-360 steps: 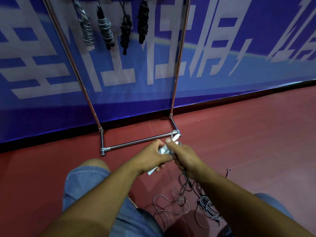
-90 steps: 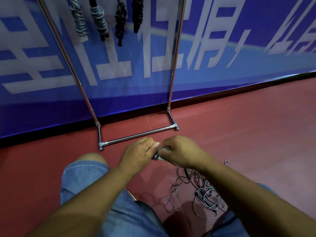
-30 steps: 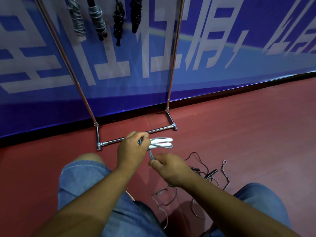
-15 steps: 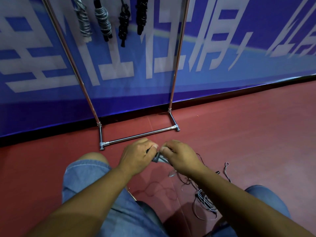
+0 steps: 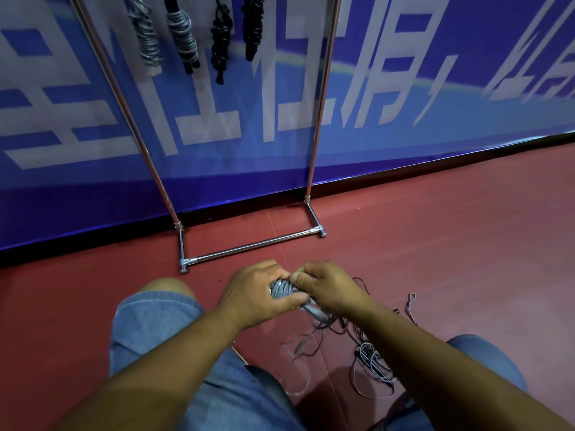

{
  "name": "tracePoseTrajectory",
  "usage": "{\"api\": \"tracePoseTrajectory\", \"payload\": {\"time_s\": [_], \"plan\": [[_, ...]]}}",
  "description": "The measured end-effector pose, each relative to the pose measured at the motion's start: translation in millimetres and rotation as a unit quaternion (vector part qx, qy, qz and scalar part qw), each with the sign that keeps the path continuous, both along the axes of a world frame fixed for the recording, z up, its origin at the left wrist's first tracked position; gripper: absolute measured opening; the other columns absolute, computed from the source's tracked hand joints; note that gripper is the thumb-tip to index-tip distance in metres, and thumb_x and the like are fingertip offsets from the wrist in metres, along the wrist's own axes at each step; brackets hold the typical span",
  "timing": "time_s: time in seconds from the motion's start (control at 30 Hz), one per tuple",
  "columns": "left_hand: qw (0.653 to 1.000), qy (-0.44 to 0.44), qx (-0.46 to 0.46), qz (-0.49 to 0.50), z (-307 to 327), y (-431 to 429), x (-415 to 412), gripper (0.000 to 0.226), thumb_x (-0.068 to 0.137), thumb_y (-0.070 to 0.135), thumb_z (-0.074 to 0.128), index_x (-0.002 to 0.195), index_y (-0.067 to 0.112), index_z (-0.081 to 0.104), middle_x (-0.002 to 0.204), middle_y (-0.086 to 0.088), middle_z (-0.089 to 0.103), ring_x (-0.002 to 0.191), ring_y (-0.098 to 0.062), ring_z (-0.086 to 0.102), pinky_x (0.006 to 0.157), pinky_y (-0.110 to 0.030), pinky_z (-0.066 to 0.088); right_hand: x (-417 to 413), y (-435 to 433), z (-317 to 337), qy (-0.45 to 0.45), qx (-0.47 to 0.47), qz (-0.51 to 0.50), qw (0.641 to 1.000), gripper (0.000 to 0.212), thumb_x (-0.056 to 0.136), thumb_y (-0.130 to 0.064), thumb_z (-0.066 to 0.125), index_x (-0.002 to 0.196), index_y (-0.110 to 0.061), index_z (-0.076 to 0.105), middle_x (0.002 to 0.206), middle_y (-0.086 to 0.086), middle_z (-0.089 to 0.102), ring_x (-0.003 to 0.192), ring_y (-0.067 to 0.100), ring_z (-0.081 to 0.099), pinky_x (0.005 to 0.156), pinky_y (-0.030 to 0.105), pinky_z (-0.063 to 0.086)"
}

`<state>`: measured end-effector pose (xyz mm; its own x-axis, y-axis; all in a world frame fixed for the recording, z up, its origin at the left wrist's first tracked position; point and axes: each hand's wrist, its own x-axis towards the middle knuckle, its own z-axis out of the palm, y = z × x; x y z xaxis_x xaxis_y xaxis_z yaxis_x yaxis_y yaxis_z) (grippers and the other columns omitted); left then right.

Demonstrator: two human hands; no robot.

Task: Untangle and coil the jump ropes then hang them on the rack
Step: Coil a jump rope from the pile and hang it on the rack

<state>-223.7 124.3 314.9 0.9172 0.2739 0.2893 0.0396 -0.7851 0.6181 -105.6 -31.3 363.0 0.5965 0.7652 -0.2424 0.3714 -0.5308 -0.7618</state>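
Observation:
A grey jump rope (image 5: 281, 289) is wound into a tight bundle between my two hands, low in the middle of the view. My left hand (image 5: 255, 295) grips the bundle with its thumb across the coils. My right hand (image 5: 326, 290) pinches the rope at the bundle's right end, where a pale handle pokes out below it. Loose grey and black ropes (image 5: 370, 359) lie tangled on the red floor under my right forearm. The metal rack (image 5: 249, 250) stands ahead against the wall, with several coiled ropes (image 5: 183, 38) hanging from its top.
A blue banner wall (image 5: 404, 104) with white lettering runs behind the rack. Red floor (image 5: 466, 244) spreads to the right. My knees in denim shorts (image 5: 155, 321) frame the tangle, the other knee (image 5: 485, 362) at lower right.
A second ago my right hand was pulling a rope loop away from the white handles in my left hand. Both hands have since come together, with more rope wound on the bundle.

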Motion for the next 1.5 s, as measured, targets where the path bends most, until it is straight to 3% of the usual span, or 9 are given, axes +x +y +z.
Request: {"api": "tracePoseTrajectory", "payload": {"time_s": [0.23, 0.6, 0.87, 1.03, 1.13, 1.2, 1.27, 1.37, 1.5], "plan": [[1.0, 0.003, 0.023, -0.019, 1, -1, 0, 0.038, 0.087, 0.069, 0.06, 0.095, 0.033, 0.069, 0.084, 0.017, 0.062, 0.077, -0.007, 0.06, 0.069, -0.038, 0.053, 3, 0, -1, 0.022, 0.003, -0.015, 1.0, 0.026, 0.088, -0.044, 0.064, 0.079, -0.021, 0.071, 0.078, -0.002, 0.072, 0.076, 0.017, 0.067, 0.075, 0.044, 0.054], [0.975, 0.14, 0.162, -0.06, 6, -4, -2, 0.064, 0.093, 0.075, 0.027, 0.122, 0.031, 0.063, 0.101, 0.011, 0.058, 0.091, -0.013, 0.049, 0.073, -0.03, 0.04, 2, -3, -7, 0.052, -0.005, -0.026, 0.998, 0.031, 0.096, -0.031, 0.066, 0.069, -0.016, 0.067, 0.051, -0.013, 0.052, 0.048, 0.001, 0.042, 0.052, 0.025, 0.035], [0.995, 0.01, 0.101, -0.017, -1, -9, -16, 0.041, 0.101, 0.053, 0.039, 0.09, 0.023, 0.064, 0.08, 0.01, 0.055, 0.071, -0.015, 0.052, 0.06, -0.034, 0.044, -2, -4, 3, 0.195, 0.037, -0.011, 0.98, 0.029, 0.099, -0.021, 0.065, 0.082, 0.002, 0.069, 0.059, -0.004, 0.059, 0.05, 0.005, 0.05, 0.047, 0.016, 0.039], [1.0, -0.022, -0.022, 0.001, -5, -13, -21, 0.023, 0.1, 0.036, 0.044, 0.083, 0.029, 0.059, 0.077, 0.021, 0.049, 0.069, -0.009, 0.052, 0.064, -0.034, 0.047, 0, -8, 1, 0.304, 0.019, 0.019, 0.952, 0.041, 0.102, -0.018, 0.058, 0.062, -0.017, 0.062, 0.049, -0.005, 0.046, 0.043, 0.008, 0.035, 0.043, 0.022, 0.028], [0.995, -0.028, -0.095, 0.019, -10, -15, -23, 0.025, 0.097, 0.034, 0.044, 0.081, 0.029, 0.062, 0.077, 0.019, 0.057, 0.071, -0.007, 0.057, 0.066, -0.038, 0.05, -6, -9, -11, 0.369, 0.026, -0.041, 0.928, 0.023, 0.099, -0.016, 0.064, 0.078, -0.012, 0.073, 0.066, 0.01, 0.054, 0.055, 0.016, 0.045, 0.046, 0.025, 0.032], [0.99, -0.032, -0.133, 0.033, -11, -18, -21, 0.027, 0.097, 0.035, 0.042, 0.082, 0.028, 0.064, 0.079, 0.015, 0.061, 0.073, -0.009, 0.06, 0.069, -0.039, 0.051, -7, 5, -24, 0.292, 0.157, -0.222, 0.917, 0.019, 0.1, 0.001, 0.052, 0.105, 0.001, 0.07, 0.086, 0.021, 0.062, 0.071, 0.016, 0.056, 0.052, 0.018, 0.041], [0.983, -0.038, -0.17, 0.062, -4, -22, -15, 0.031, 0.095, 0.038, 0.041, 0.083, 0.026, 0.066, 0.079, 0.011, 0.065, 0.075, -0.012, 0.062, 0.07, -0.039, 0.051, -11, 5, -27, 0.445, 0.215, -0.297, 0.817, 0.025, 0.103, -0.004, 0.041, 0.112, 0.0, 0.064, 0.078, 0.016, 0.06, 0.064, 0.01, 0.052, 0.049, 0.014, 0.037], [0.973, -0.044, -0.193, 0.116, 7, -24, -7, 0.034, 0.093, 0.043, 0.037, 0.084, 0.027, 0.066, 0.079, 0.012, 0.066, 0.078, -0.012, 0.062, 0.071, -0.036, 0.05, -25, -6, -24, 0.538, 0.082, -0.141, 0.827, 0.021, 0.105, -0.021, 0.042, 0.099, -0.018, 0.062, 0.065, -0.004, 0.047, 0.047, 0.004, 0.031, 0.043, 0.015, 0.024], [0.964, -0.037, -0.191, 0.179, 8, -26, -4, 0.042, 0.09, 0.051, 0.032, 0.09, 0.03, 0.068, 0.083, 0.011, 0.069, 0.08, -0.015, 0.064, 0.072, -0.037, 0.052, -40, 7, -19, 0.473, 0.106, -0.197, 0.852, 0.021, 0.106, -0.024, 0.042, 0.102, -0.018, 0.061, 0.063, -0.002, 0.048, 0.049, 0.009, 0.035, 0.047, 0.021, 0.022]]}}
